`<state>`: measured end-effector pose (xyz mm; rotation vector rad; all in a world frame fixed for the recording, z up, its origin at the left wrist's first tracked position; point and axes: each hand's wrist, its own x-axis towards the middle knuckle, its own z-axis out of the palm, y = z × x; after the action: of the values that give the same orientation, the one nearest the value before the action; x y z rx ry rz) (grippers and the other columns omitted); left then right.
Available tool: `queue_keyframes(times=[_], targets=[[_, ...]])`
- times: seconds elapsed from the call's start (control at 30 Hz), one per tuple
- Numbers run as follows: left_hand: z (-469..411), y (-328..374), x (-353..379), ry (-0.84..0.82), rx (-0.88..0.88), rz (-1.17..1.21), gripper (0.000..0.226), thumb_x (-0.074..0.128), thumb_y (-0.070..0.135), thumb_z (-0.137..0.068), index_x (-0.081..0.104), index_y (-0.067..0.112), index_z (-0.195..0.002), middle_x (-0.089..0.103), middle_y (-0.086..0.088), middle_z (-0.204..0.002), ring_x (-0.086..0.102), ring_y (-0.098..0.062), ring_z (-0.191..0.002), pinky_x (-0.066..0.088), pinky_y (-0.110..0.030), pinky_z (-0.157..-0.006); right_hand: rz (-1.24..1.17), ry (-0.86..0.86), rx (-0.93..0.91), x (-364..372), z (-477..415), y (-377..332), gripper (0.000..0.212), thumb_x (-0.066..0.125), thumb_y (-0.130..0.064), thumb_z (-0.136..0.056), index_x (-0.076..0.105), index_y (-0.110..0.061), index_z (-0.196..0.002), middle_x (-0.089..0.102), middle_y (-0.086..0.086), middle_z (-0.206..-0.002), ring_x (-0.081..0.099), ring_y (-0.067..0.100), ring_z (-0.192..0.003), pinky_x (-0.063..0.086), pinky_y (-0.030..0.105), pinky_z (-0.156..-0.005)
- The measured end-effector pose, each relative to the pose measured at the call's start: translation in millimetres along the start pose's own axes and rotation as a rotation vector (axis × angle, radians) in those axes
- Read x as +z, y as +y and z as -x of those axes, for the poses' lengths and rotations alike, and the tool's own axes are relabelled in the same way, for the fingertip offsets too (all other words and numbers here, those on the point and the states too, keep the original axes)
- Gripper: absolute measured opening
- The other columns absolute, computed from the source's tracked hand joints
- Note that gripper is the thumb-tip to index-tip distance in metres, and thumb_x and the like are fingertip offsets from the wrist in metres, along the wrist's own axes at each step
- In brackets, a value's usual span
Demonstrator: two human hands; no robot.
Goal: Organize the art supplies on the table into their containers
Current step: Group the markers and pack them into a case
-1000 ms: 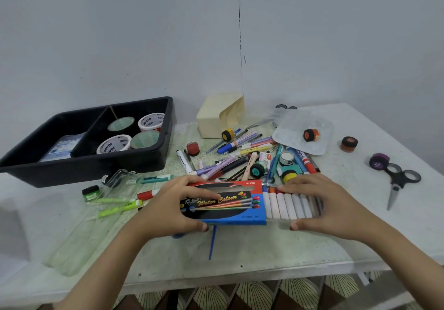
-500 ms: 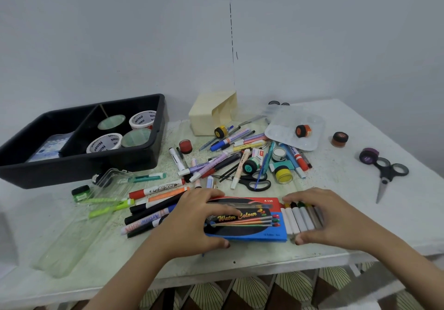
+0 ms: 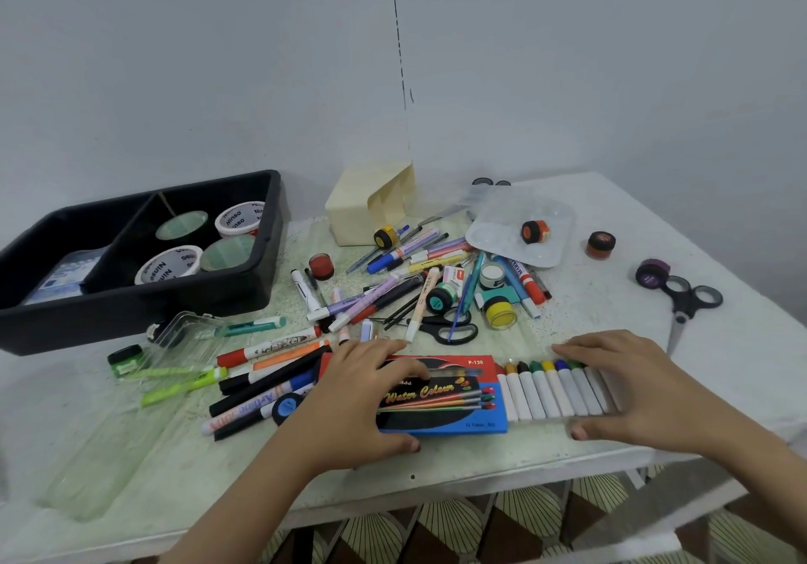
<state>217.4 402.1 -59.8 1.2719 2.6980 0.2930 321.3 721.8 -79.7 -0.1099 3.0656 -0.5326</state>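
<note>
The left hand (image 3: 362, 393) lies palm down, fingers and thumb clasping the watercolour box (image 3: 441, 393) near the worktop's (image 3: 480, 458) front edge. The right hand (image 3: 629, 389), palm down, grips the row of white paint tubes (image 3: 554, 391) protruding from the box's right end.

Left hand (image 3: 358, 393) covers the paint box's (image 3: 445, 397) left end; right hand (image 3: 629, 389) hides the outermost paint tubes (image 3: 554, 391).
</note>
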Motion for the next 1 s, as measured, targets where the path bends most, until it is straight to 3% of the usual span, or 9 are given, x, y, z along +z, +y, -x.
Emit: queue_keyframes(times=[0.17,0.3,0.5,0.7,1.0], targets=[[-7,-3,3,0.033,0.038,0.076,0.065,0.061,0.064,-0.069,0.038,0.050,-0.128,0.034,0.024,-0.137,0.026,0.001,-0.125,0.014,-0.019,-0.100,-0.100,0.004,0.022,0,-3,0,0.094,0.042,-0.095,-0.045,0.039,-0.049,-0.127,0.038,-0.031,-0.120,0.029,-0.010,-0.114,0.023,0.011,-0.092],[-8,-3,4,0.090,0.038,0.149,0.064,0.057,0.068,-0.068,0.039,0.052,-0.127,0.035,0.029,-0.133,0.025,0.010,-0.121,0.015,-0.016,-0.099,-0.206,0.044,0.028,3,-6,-6,0.087,0.048,-0.094,-0.044,0.040,-0.052,-0.120,0.039,-0.033,-0.118,0.028,-0.013,-0.117,0.027,0.007,-0.090],[-11,2,5,0.120,0.042,0.163,0.064,0.056,0.068,-0.068,0.040,0.052,-0.128,0.031,0.034,-0.127,0.022,0.014,-0.118,0.013,-0.010,-0.098,-0.212,0.053,-0.012,11,-16,-19,0.084,0.058,-0.086,-0.050,0.041,-0.051,-0.124,0.040,-0.030,-0.120,0.028,-0.010,-0.117,0.028,0.011,-0.093],[-8,1,8,0.096,0.047,0.152,0.063,0.055,0.069,-0.068,0.039,0.054,-0.127,0.028,0.035,-0.126,0.009,0.027,-0.115,0.011,-0.008,-0.098,-0.171,-0.010,-0.010,13,-11,-11,0.087,0.059,-0.083,-0.053,0.029,-0.055,-0.129,0.033,-0.027,-0.130,0.024,-0.008,-0.123,0.024,0.021,-0.103],[-10,0,12,0.108,0.056,0.151,0.063,0.057,0.068,-0.069,0.041,0.053,-0.128,0.034,0.029,-0.131,0.016,0.020,-0.115,0.011,-0.010,-0.099,-0.213,0.010,0.044,7,-2,4,0.083,0.052,-0.092,-0.043,0.032,-0.062,-0.118,0.030,-0.036,-0.122,0.019,-0.017,-0.119,0.024,0.017,-0.093]])
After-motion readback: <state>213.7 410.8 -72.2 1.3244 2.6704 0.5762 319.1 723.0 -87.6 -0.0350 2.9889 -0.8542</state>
